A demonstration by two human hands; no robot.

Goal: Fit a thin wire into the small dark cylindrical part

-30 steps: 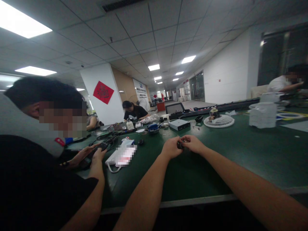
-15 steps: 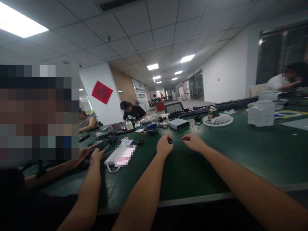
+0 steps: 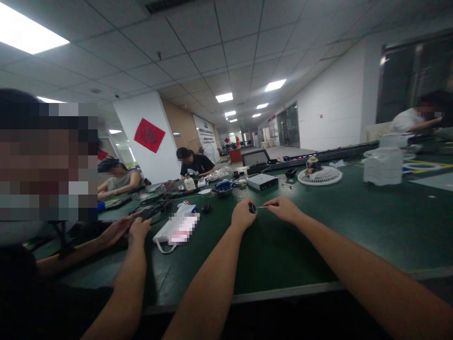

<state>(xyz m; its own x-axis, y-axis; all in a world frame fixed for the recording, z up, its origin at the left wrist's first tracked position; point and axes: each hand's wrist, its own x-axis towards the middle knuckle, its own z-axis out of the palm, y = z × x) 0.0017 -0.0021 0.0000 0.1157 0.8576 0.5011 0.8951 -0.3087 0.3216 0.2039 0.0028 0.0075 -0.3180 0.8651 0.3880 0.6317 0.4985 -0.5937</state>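
Observation:
My left hand point(image 3: 243, 215) is closed around a small dark round part point(image 3: 252, 208), whose face shows at the fingertips. Just to the right, my right hand point(image 3: 283, 208) pinches a thin, light-coloured rod point(image 3: 262, 207) that points left at the round part. Whether the rod's tip touches the part is too small to tell. Both hands are held over the green table point(image 3: 279, 255). Behind them lies a grey box-shaped device point(image 3: 262, 182).
A person's hands point(image 3: 138, 226) hold a dark object at the left. Nearby are a pink and white bag point(image 3: 180, 226), black cables point(image 3: 161, 208) and a blue item point(image 3: 222, 187). A white fan grille point(image 3: 320, 176) and a white housing point(image 3: 382, 166) stand at the right.
The gap between my hands has narrowed slightly, and less of the rod shows. The person at the left has leaned a little further left.

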